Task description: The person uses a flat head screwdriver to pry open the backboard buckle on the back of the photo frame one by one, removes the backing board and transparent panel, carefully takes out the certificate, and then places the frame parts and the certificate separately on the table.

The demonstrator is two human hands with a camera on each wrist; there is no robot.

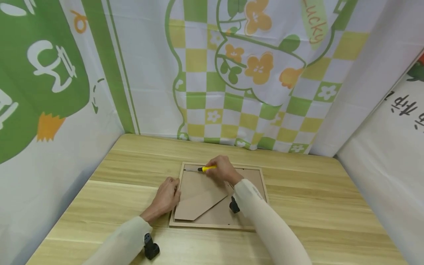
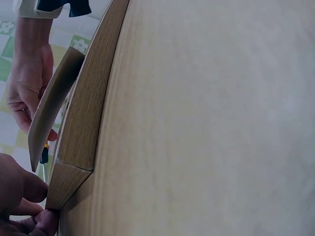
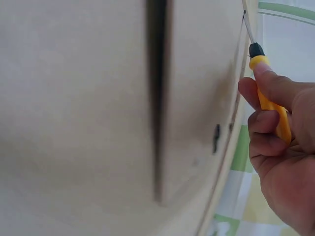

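Observation:
A wooden picture frame (image 1: 215,227) lies face down on the table, its brown backing board (image 1: 216,216) showing. The backing's stand flap (image 1: 200,207) tilts up off the board, as its raised edge (image 2: 55,105) in the left wrist view shows. My left hand (image 1: 166,197) grips the frame's left side, thumb and fingers at a corner in the left wrist view. In my right hand (image 1: 222,170) is a screwdriver with a yellow handle (image 3: 268,101) and black collar. Its thin metal shaft points left, the tip right at a small black tab (image 1: 184,169) near the far left corner.
The wood-grained table (image 1: 324,206) extends around the frame on all sides. A patterned green, yellow and white curtain (image 1: 232,92) hangs behind it, with printed white cloth at both sides. Another dark tab (image 3: 216,138) shows on the backing in the right wrist view.

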